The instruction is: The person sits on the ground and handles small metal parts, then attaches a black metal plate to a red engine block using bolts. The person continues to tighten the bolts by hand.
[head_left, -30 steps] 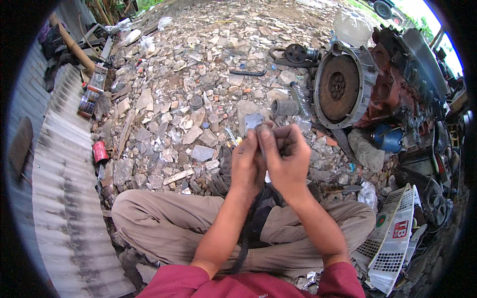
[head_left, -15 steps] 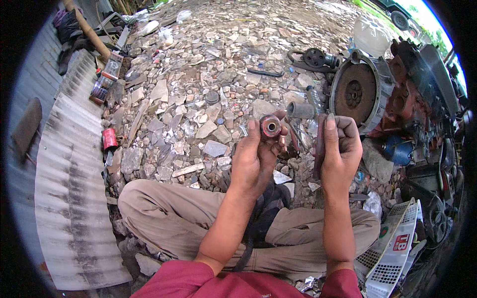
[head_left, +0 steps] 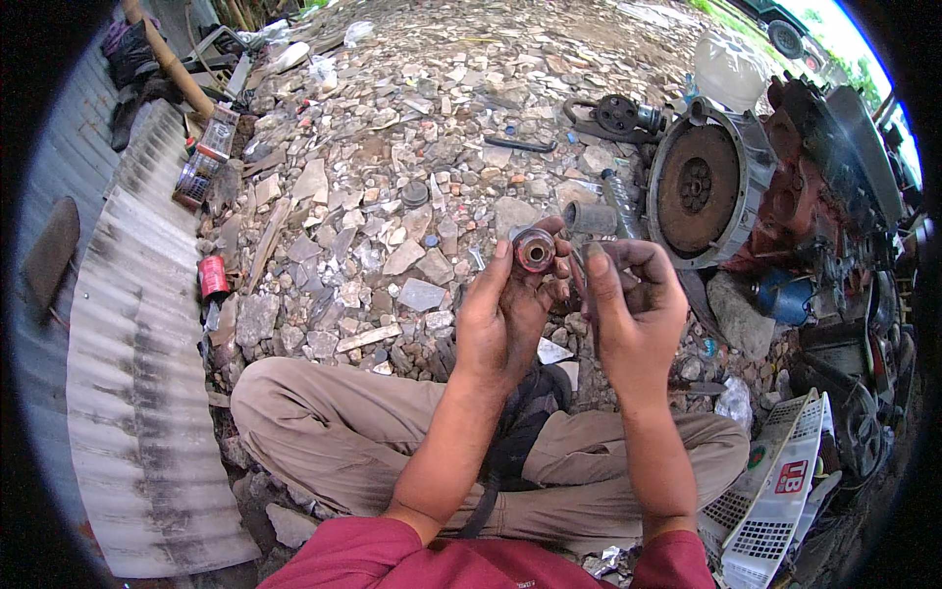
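My left hand (head_left: 498, 319) is closed around a small round metal part (head_left: 535, 252). Its ringed end with a hole in the centre faces up, and the rim is stained reddish. My right hand (head_left: 640, 319) pinches a thin reddish-brown strip (head_left: 593, 316), perhaps sandpaper, seen almost edge-on between thumb and fingers. The two hands are close together above my crossed legs. The strip is just right of the round part; whether they touch, I cannot tell. The lower body of the part is hidden by my left fingers.
Broken tiles and stones cover the ground. To the right lie a metal cylinder sleeve (head_left: 590, 218), a round flywheel housing (head_left: 699, 187), a red engine block (head_left: 780, 196) and a white plastic basket (head_left: 780, 491). Corrugated sheet (head_left: 147, 393) and a red can (head_left: 213, 279) are on the left.
My right hand has moved left with the strip, closer to the round part, and the strip has turned more edge-on. My left hand has stayed nearly in place.
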A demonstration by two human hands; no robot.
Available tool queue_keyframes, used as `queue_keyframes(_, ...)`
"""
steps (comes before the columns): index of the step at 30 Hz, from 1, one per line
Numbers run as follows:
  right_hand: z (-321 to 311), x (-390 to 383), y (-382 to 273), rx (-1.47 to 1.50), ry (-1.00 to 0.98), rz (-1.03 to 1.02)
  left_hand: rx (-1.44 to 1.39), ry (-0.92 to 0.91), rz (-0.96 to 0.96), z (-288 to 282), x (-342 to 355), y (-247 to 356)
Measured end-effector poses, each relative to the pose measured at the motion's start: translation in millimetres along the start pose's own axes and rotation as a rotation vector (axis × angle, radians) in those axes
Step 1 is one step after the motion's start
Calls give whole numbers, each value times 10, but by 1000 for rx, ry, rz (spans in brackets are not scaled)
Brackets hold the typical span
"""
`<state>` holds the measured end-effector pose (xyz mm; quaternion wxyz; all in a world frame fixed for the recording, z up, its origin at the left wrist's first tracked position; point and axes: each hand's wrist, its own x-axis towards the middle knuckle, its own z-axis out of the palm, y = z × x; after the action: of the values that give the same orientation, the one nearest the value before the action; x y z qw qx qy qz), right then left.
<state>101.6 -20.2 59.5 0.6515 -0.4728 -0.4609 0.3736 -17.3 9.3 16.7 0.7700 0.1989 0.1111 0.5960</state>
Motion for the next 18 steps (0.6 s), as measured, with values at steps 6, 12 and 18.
queue_keyframes(6, 39, 56, 225, -178, 31, -119, 96, 141, 20, 34, 28, -155)
queue_keyframes(12, 11, 101, 326, -176, 37, -96, 287, 172, 81, 8, 9, -240)
queue_keyframes(18, 1, 106, 257, -217, 60, -109, 719, 119, 215, -35, -37, -276)
